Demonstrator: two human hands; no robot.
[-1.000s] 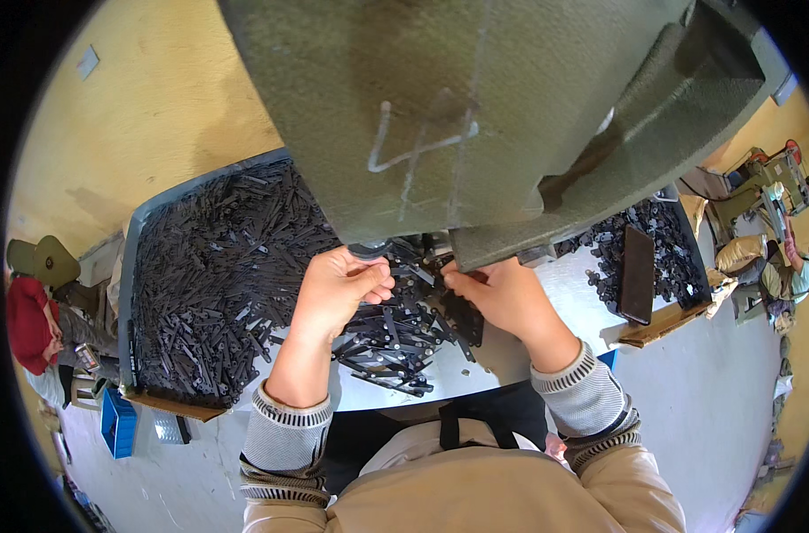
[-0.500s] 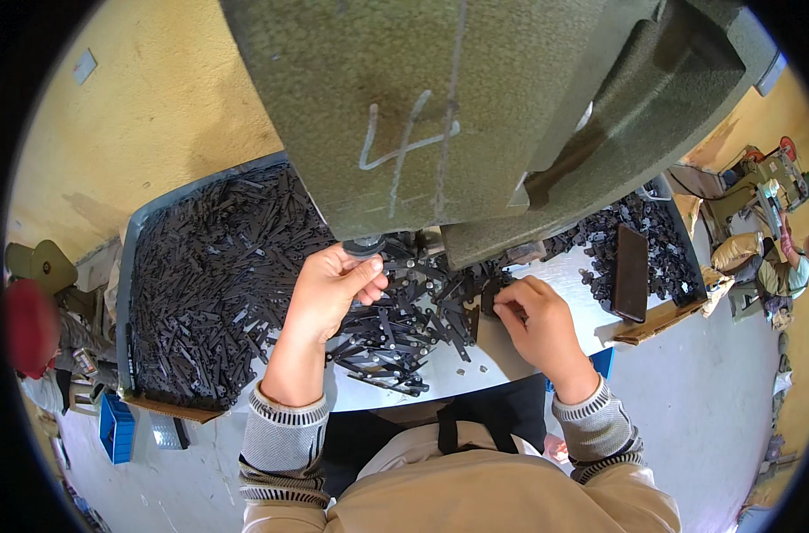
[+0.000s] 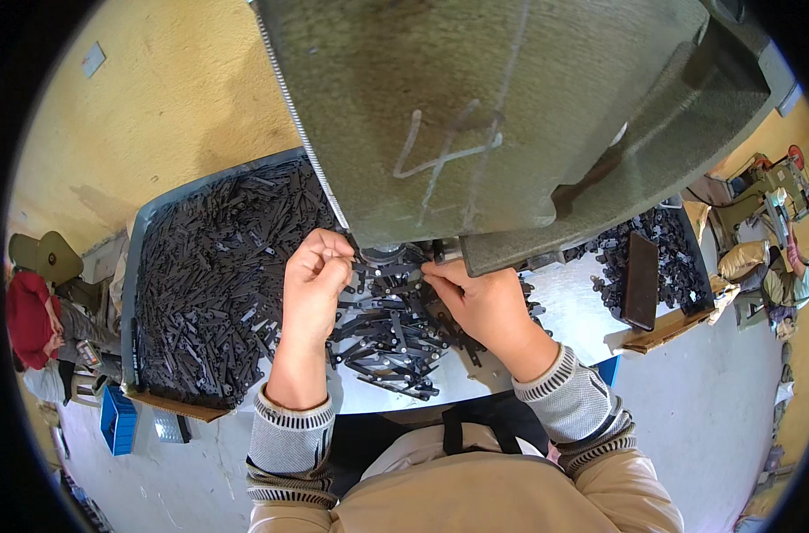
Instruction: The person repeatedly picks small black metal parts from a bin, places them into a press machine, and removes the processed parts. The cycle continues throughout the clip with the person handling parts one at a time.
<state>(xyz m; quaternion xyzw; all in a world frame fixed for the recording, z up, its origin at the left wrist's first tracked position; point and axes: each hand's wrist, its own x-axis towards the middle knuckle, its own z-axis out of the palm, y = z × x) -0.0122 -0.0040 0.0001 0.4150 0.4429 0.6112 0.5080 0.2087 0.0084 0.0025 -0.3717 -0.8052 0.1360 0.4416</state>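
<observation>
Under the green machine [image 3: 475, 115], the right hand [image 3: 489, 306] has returned close to the left hand [image 3: 311, 289], each grip with fingertips together, holding what I cannot tell, and black strips [image 3: 391, 342] heaped between them on the desk [image 3: 560, 289].

Two hands [image 3: 312, 286], three heaps of black parts [image 3: 227, 266], one dark rectangular slab [image 3: 641, 281], two other people [image 3: 29, 318]

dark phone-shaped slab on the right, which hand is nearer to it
Right. The right hand is left of the slab, apart from it; the left hand is farther left, beyond the right hand.
</observation>
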